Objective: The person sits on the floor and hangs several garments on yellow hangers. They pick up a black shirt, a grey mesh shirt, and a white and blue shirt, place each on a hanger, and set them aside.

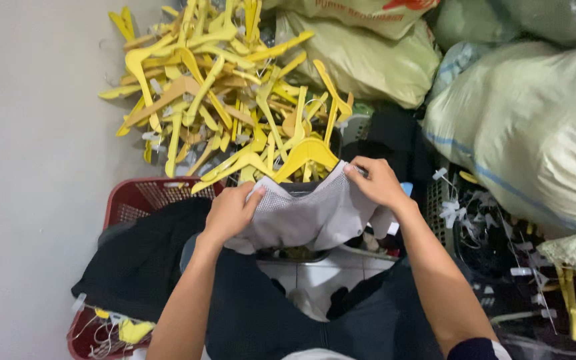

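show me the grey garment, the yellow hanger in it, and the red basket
grey garment (315, 217), head view, middle of the fabric.
yellow hanger (306, 152), head view, top of its arch.
red basket (143, 198), head view, mesh wall.

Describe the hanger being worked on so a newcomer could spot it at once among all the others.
Find the big heap of yellow hangers against the grey wall. At its near edge, one yellow hanger sits inside the neck of a grey garment gripped by the left hand and right hand. It alone carries clothing.
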